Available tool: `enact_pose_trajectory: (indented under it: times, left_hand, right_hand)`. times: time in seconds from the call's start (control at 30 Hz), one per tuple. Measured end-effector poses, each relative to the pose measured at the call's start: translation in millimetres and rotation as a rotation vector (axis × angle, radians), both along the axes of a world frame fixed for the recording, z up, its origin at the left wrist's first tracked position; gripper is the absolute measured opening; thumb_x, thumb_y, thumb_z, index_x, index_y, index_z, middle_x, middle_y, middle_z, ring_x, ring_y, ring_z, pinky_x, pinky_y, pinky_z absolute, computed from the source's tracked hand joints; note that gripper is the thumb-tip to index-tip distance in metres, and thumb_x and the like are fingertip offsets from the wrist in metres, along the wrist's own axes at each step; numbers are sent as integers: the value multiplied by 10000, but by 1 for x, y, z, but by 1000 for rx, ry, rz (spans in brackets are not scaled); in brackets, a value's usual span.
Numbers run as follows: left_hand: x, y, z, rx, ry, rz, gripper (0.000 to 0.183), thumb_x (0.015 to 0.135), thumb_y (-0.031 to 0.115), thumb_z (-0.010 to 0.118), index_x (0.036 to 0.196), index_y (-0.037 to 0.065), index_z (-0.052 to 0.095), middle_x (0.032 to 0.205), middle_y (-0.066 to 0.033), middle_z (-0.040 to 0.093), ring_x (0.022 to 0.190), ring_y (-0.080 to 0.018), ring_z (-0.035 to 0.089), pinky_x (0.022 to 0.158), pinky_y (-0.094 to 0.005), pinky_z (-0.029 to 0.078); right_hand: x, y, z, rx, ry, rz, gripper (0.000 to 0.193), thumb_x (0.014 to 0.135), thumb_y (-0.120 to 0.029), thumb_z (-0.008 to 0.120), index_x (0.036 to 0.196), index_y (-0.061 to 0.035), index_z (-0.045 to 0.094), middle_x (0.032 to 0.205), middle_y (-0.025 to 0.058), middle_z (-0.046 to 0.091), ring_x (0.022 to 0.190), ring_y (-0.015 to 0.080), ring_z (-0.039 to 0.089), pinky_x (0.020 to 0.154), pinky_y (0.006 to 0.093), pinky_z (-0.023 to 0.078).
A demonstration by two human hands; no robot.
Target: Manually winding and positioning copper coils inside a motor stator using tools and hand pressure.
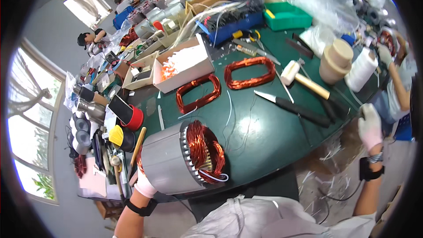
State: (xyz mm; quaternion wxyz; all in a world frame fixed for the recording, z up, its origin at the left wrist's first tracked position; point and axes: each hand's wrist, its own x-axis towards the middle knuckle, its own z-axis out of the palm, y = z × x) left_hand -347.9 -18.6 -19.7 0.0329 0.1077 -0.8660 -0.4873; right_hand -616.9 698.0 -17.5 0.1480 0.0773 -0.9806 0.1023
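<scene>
Currently my feed shows the grey cylinder (pixel 165 163) lying at the near edge of the green table (pixel 264 143), long axis left-right, copper wire (pixel 199 143) at its right-facing end. The left hand (pixel 145 186) touches its left end, grip hidden; I can't tell how open the right hand (pixel 370 125) is. Lettering is too small to read.

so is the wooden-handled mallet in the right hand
No, the mallet lies on the green tabletop, clearly apart from the gloved right hand, which is farther to the right.

The head camera looks down over the table (pixel 260 150).
</scene>
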Motion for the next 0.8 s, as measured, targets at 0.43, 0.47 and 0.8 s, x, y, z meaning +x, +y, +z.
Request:
enact_pose_trajectory:
  times: [0.43, 0.47, 0.8]
  left_hand:
    - [-5, -31, -15, -208, -125, -30, 394, 968, 83, 669, 1348, 8, 596, 1232, -102, 713, 1113, -255, 704, 928, -372, 583]
    - [-4, -33, -15, -222, -133, -27, 393, 967, 83, 670, 1345, 8, 598, 1228, -103, 714, 1109, -256, 705, 925, -372, 583]
    - [16, -46, -37, -321, -233, -5, 377, 954, 84, 676, 1318, 7, 614, 1191, -111, 723, 1076, -266, 714, 901, -373, 584]
  right_hand:
    - [25, -212, 42, -39, -248, 1013, 509, 876, -130, 648, 1359, -289, 671, 781, 52, 575, 617, 257, 650, 528, 396, 540]
    - [18, -225, 38, -10, -258, 1083, 514, 903, -131, 621, 1387, -301, 643, 776, 55, 563, 626, 250, 660, 531, 386, 548]
    - [-18, -264, 39, 75, -131, 1247, 376, 911, -236, 632, 1272, -253, 736, 807, 6, 582, 622, 159, 638, 472, 324, 477]
